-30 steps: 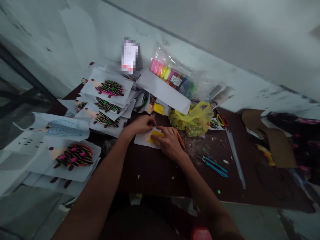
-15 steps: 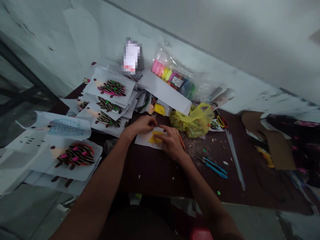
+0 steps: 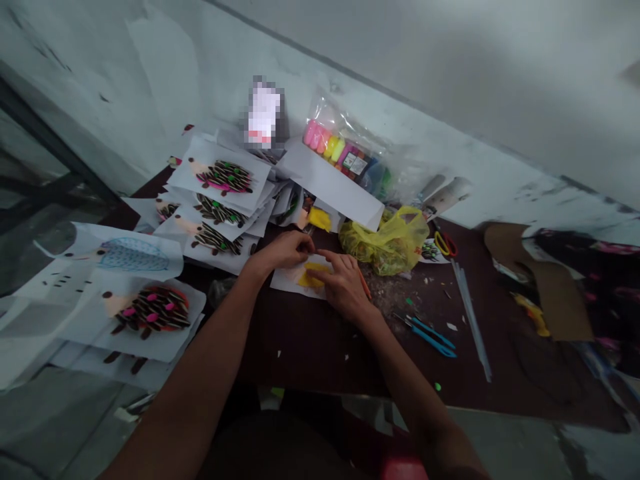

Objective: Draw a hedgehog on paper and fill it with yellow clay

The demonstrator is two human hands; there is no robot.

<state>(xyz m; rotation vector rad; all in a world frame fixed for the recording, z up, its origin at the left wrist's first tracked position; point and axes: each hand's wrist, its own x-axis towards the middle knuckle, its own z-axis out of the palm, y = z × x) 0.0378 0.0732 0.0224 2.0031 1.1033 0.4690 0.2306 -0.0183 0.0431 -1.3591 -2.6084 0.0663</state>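
Note:
On the dark table in front of me lies a small white sheet [image 3: 289,283] with a yellow patch [image 3: 311,275] on it. My left hand [image 3: 290,249] is at the sheet's upper edge, its fingers curled together; whatever they pinch is too small to make out. My right hand [image 3: 345,283] rests over the sheet's right side with its fingers spread, some touching the yellow patch. An orange stick-like item [image 3: 365,285] shows beside the right hand. The two hands' fingertips are close together near the top of the sheet.
Hedgehog pictures [image 3: 225,177] are stacked at the left. Behind the hands are a yellow plastic bag [image 3: 387,243] and a clear bag of colourful clay [image 3: 334,145]. Blue tweezers-like scissors [image 3: 431,337], red-yellow scissors [image 3: 445,244], clear sticks [image 3: 471,320] and cardboard [image 3: 563,300] lie right.

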